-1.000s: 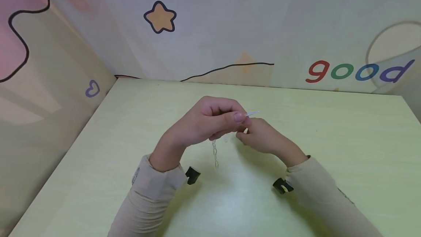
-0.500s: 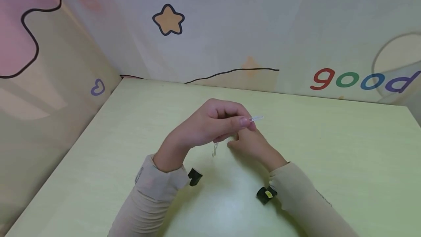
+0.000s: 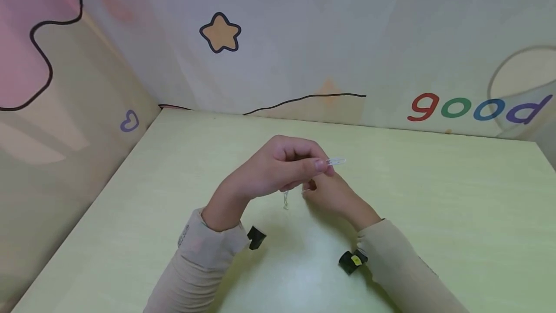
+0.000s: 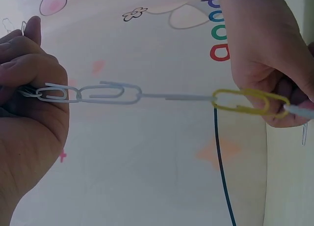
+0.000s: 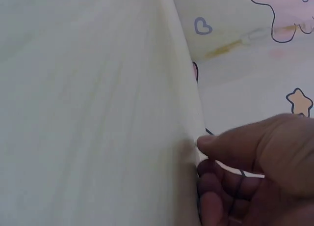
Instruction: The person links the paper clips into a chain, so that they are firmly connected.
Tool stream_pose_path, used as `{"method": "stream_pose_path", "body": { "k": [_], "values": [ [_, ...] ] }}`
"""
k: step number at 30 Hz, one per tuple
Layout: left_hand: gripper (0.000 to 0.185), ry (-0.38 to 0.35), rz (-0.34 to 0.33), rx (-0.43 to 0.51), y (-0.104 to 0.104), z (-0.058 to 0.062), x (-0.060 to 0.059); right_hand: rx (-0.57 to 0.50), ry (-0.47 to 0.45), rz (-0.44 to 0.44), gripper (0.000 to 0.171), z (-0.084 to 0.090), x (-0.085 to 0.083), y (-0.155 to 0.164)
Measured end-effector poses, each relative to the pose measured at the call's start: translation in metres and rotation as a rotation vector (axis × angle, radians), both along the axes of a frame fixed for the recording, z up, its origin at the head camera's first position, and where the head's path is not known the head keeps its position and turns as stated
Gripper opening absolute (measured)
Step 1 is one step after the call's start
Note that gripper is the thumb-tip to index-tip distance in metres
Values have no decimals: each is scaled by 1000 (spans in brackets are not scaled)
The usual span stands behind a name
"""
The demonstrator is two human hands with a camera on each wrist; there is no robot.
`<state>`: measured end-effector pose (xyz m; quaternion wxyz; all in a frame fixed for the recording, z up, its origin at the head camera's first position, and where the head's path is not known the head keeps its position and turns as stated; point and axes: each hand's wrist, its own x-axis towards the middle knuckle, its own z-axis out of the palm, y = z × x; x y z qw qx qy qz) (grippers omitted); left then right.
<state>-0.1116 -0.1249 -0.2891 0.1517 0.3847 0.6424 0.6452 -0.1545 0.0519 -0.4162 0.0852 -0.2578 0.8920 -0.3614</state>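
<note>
A chain of linked paper clips [image 4: 110, 93], mostly white with one yellow clip [image 4: 243, 101], runs taut between both hands in the left wrist view. My left hand [image 3: 278, 165] grips one end, and a white paper clip [image 3: 336, 162] sticks out past its thumb. Below this hand, a short length of chain [image 3: 285, 200] shows. Partly behind it, my right hand [image 3: 336, 197] has curled fingers; in the left wrist view it holds the chain beside the yellow clip. In the right wrist view, what the right hand [image 5: 245, 167] pinches is hidden.
A pale yellow-green table [image 3: 434, 197] lies under the hands. Behind it stands a printed wall [image 3: 304, 37] with a star [image 3: 220, 32] and coloured letters. A black wrist mount [image 3: 257, 237] shows at the left sleeve, another mount [image 3: 352, 261] at the right.
My right hand has moved left, partly behind the left hand. Less of the chain shows below the left hand. The left hand keeps its grip, and the view has shifted slightly.
</note>
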Motion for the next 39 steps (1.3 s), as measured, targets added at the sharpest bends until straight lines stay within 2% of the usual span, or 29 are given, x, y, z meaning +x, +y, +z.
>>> {"method": "stream_pose_path", "body": {
  "k": [6,8,12,17,22,29,39],
  "values": [
    [16,19,13,-8,-2,1,0,-13,-32,47,12,6,-3,6],
    [16,35,15,-10,-3,1,-1,-10,-68,49,9,10,-3,10],
    [16,63,23,-13,-4,1,-2,-56,-167,10,5,23,-4,21],
    [16,76,17,-19,-5,2,-4,-168,-232,-47,15,44,-5,37],
    [15,69,35,-37,-6,0,-6,-234,-211,-72,14,68,0,45],
    [15,54,55,-62,-9,-2,-6,-367,-164,-108,15,98,17,48],
    [15,74,69,-75,-11,-1,-8,-449,-72,-124,13,120,35,45]
  ]
}}
